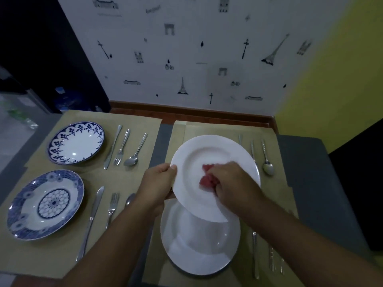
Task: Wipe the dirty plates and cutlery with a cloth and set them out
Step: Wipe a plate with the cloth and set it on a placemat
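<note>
Left hand (159,181) grips the raised white plate (211,154) at nine o'clock, right hand (232,179) bunched round a red cloth (207,175), second white plate (199,245) beneath at six, on brown mats (62,255).

Red cloth (207,176) on held white plate (209,154)

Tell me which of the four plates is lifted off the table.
The plain white plate at the far right: the left hand grips its rim, tilted, above the other white plate. Both blue-patterned plates lie flat.
</note>
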`<state>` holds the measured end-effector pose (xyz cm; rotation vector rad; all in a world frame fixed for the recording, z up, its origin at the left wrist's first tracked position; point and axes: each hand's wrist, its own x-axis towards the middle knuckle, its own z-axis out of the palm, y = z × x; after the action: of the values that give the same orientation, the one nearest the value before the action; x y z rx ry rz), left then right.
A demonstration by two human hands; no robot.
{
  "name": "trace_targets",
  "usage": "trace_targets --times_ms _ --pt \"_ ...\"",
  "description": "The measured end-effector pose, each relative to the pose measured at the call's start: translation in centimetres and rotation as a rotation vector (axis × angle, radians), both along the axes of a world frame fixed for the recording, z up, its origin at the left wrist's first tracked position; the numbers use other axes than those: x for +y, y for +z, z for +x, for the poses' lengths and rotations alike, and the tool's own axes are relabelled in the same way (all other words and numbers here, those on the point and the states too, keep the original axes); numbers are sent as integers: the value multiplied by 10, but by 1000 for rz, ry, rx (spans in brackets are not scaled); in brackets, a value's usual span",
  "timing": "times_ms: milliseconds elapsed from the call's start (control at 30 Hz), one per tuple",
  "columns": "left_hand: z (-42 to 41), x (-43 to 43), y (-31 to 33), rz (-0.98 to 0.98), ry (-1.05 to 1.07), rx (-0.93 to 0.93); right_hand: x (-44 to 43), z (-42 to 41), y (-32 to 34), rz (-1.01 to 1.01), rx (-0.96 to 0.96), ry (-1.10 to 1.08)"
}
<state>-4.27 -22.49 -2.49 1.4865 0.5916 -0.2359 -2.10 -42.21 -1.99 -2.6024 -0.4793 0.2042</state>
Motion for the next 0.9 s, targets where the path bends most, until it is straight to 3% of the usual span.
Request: trace_targets --times_ms 67,167,267,400,500,600,667,733,767,900 --pt "1 6 0 1 -60 -6 16 -26 4 36 81 111" --pt "-2 19 1 -36 -152 -14 46 -18 6 83 -12 207" --pt "-5 40 5 -82 -136 -34 52 12 12 167 -1 44" --pt "-7 59 5 -66 -46 -48 33 -1 7 -59 -13 -89" --pt "-13 56 1 -18 -65 -23 54 -50 0 -47 85 80" --pt "-24 54 -4 -16 -110 9 77 -42 -14 -193 -44 414" --pt "-29 58 -4 -29 -130 8 85 -20 -9 -282 64 320" --pt "-32 62 -2 -35 -117 -8 85 10 0 -267 -22 8" --pt "-31 64 -2 -43 -99 -12 72 8 -1 -229 -92 -43" --pt "-26 67 -3 -50 -62 0 37 -22 -18 -279 -83 50"
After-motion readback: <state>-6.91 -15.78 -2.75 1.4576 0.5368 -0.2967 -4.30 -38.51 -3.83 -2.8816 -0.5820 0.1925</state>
